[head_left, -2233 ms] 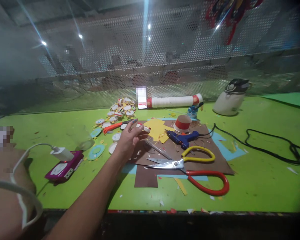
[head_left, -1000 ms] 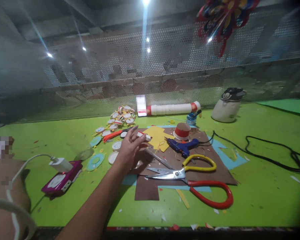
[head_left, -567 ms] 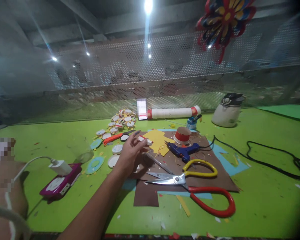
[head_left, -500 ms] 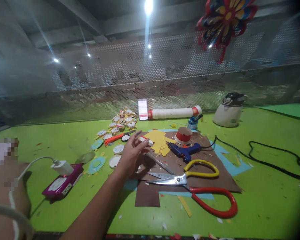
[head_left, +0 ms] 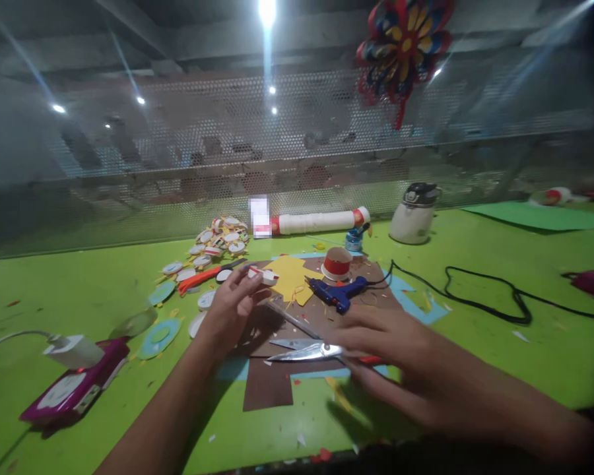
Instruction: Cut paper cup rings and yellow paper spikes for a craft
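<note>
The red-and-white piece [head_left: 267, 276], seemingly unfinished, is pinched in the left hand [head_left: 230, 307] near the yellow paper [head_left: 292, 277], the blurred right hand [head_left: 400, 356] covers the scissors [head_left: 304, 353], whether gripping I cannot tell, and assembled-looking discs [head_left: 232, 237] lie heaped beyond

The head view faced forward and slightly down over the table [head_left: 99, 284], the left hand [head_left: 230, 309] and right hand [head_left: 398, 353] close below, the mesh screen [head_left: 317, 142] farther off.
</note>
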Demonstrator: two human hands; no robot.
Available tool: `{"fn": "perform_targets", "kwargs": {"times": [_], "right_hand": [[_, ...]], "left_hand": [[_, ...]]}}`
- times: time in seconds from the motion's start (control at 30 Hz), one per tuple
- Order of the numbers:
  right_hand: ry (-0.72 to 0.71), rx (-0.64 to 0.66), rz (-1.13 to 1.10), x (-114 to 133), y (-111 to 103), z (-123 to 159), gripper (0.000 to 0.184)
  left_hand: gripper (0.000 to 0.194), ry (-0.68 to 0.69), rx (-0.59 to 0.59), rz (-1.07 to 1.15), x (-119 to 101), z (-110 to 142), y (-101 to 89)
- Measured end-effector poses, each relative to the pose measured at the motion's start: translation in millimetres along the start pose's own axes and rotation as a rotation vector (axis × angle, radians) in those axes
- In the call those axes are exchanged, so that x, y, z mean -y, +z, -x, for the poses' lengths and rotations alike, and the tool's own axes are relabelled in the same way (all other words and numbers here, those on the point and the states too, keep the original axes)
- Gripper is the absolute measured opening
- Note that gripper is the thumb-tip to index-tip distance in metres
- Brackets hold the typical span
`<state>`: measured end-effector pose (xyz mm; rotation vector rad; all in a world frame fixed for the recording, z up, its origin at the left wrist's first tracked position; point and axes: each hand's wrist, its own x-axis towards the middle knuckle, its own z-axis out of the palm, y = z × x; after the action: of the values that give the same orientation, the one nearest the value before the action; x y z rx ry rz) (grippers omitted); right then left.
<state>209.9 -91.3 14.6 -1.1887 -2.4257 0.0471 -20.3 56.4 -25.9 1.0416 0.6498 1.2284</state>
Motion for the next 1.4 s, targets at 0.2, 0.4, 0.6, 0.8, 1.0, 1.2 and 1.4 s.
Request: {"fn": "perform_targets", "kwargs": {"times": [0.2, 0.4, 0.6, 0.8, 1.0, 1.2, 1.4], "right_hand": [[0.05, 0.118, 0.08, -46, 15, -54, 0.019], [0.097, 0.058, 0.046, -66, 34, -82, 0.016], [0.151, -0.049, -0.012, -76, 56, -73, 0.016], [0.165, -0.15, -0.046, -73, 52, -70, 0.01], [0.159, -0.206, -0.066, -71, 57, -70, 0.01], [0.183, -0.239, -0.083, -66, 66, -69, 0.011], [0.179, -0.283, -0.152, -64, 69, -71, 0.009]], "left_hand": [[0.017, -0.076, 0.042, -0.005, 5, -3, -8.1], [0.025, -0.114, 0.068, 0.004, 9, -2, -8.7], [0.032, -0.148, 0.046, 0.025, 8, 1, -3.4], [0.032, -0.15, 0.085, 0.036, 6, 6, 1.9], [0.029, -0.178, 0.09, 0.044, 7, 6, 4.0], [0.03, -0.196, 0.096, 0.06, 10, 6, 2.4], [0.048, -0.183, 0.18, 0.147, 6, 9, 4.3]]}}
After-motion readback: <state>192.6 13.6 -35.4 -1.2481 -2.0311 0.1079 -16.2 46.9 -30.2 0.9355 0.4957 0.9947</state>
